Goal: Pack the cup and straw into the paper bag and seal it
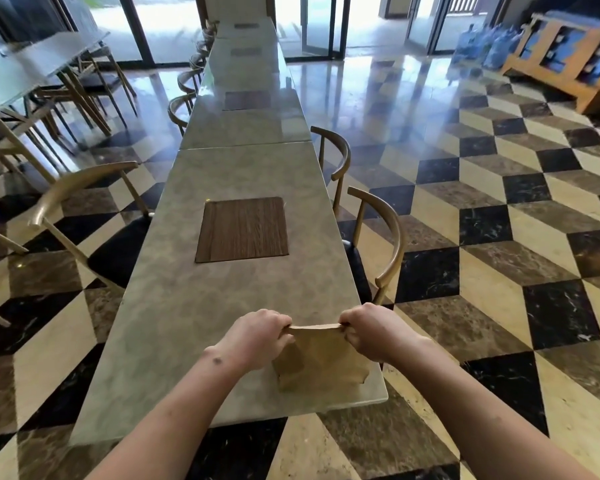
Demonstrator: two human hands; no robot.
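A brown paper bag [321, 362] stands upright near the front right corner of the marble table [194, 327]. Its top edge is flattened into a narrow strip. My left hand [257, 332] pinches the left end of that top edge, fingers curled round it. My right hand [373, 329] pinches the right end the same way. The bag's mouth is pressed closed between the two hands. No cup or straw shows anywhere; whatever is inside the bag is hidden.
A square wooden inlay [243, 229] sits in the table's middle, beyond the bag. Curved-back chairs stand at the left [80, 188] and right [385, 233] of the table. The table's front edge lies just below the bag.
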